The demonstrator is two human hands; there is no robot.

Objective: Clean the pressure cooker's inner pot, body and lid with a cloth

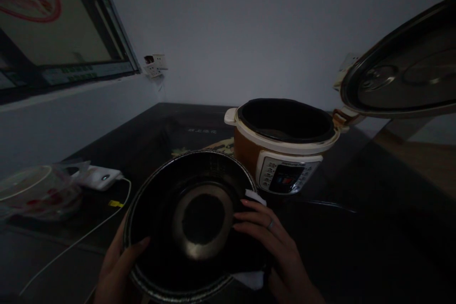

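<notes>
A round black cooker inner pot (203, 194) is tilted toward me, its dark inside showing a lighter ring at the bottom. My left hand (121, 256) grips its left rim, with the thumb over the edge. At the right rim, my right hand (265, 228) presses a white cloth or tissue (249, 279) against the pot; its fingers reach over the edge and most of the white piece is hidden under the hand. Just behind stands a brown and white electric pressure cooker (245, 147) with its lid (402, 71) raised to the right.
On the dark countertop (149, 133), a clear plastic bag with a tub (46, 194) lies at the left. Near it are a white power bank (101, 178) and a white cable (89, 232). Wall sockets (156, 64) and a window (71, 23) are behind.
</notes>
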